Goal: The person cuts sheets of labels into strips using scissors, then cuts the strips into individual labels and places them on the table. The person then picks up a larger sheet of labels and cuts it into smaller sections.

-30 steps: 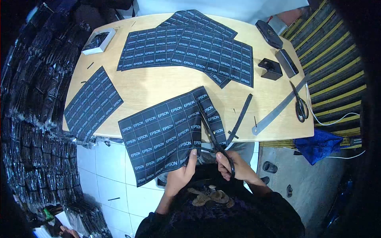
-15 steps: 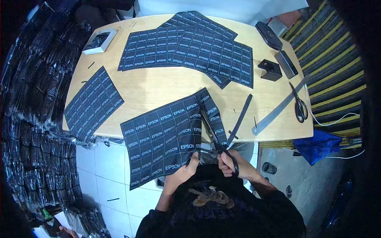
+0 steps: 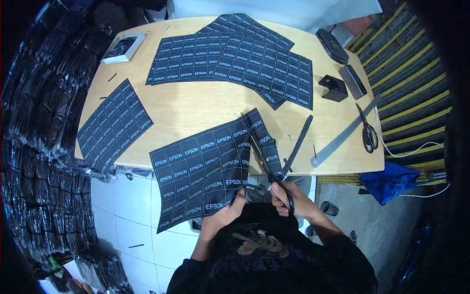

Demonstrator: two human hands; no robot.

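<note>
At the far left, plastic-wrapped bundles (image 3: 54,196) are stacked beside the table (image 3: 196,103), on which one white box (image 3: 117,59) and one small printed sheet (image 3: 115,125) are set. Next, one larger held sheet (image 3: 200,171) is gripped at its lower edge, near its right end, by the left hand (image 3: 230,208); the thumb is pointed forward, and the other fingers are mostly hidden. From these fingers the sheet is spread leftward and forward, partly over the table and partly past its near edge. Behind, at least three overlapping sheets (image 3: 264,68) are seen. One pair of black scissors (image 3: 270,174) is held in the right hand (image 3: 289,198), with fingers curled about the handles, forearm angled in from the right, and blades aimed forward along the sheet's right part. Farther right are laid one dark strip (image 3: 298,142), one metal ruler (image 3: 345,133), one black angled holder (image 3: 334,88), one black case (image 3: 333,45) and one spare pair of scissors (image 3: 365,122).
</note>
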